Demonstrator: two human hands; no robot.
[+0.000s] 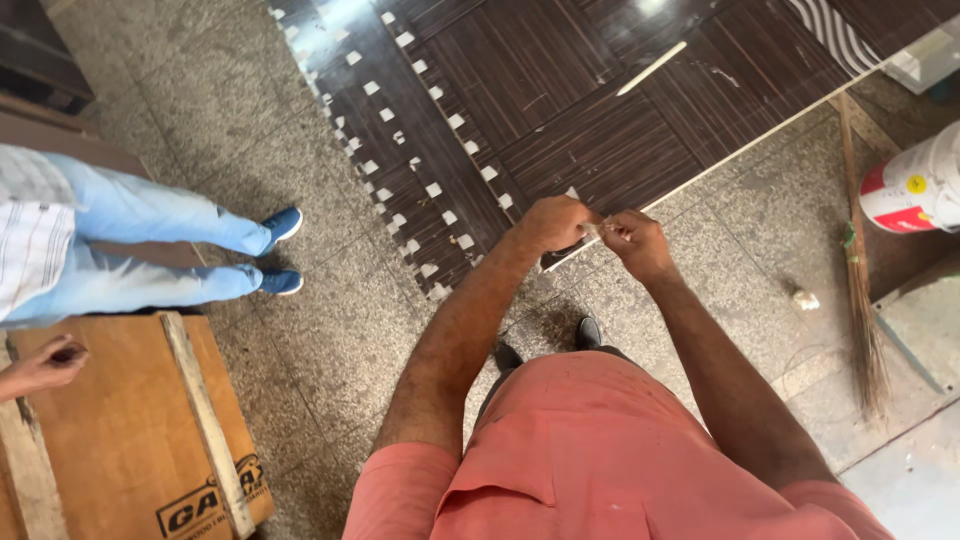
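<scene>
Two hands meet over the near edge of a dark wood-grain panel (560,110) lying flat on the stone floor (330,340). Left hand (553,222) curled, fingers closed on one end of a small pale strip (594,229); right hand (634,240) likewise pinched shut on the other end. Strip held between the fingertips, just above the panel's edge; too small to tell what kind. Small white squares (440,190) dotted in rows along the panel's left bands. Black shoes (590,332) just below the hands, salmon shirt (600,460) filling the bottom. Left side: another person's legs in light jeans with blue shoes (283,222), beside a plywood board (120,430); a third hand (50,362) resting at its edge. Right side: broom (860,290) lying on the floor, white and red bucket (915,185) near it.
</scene>
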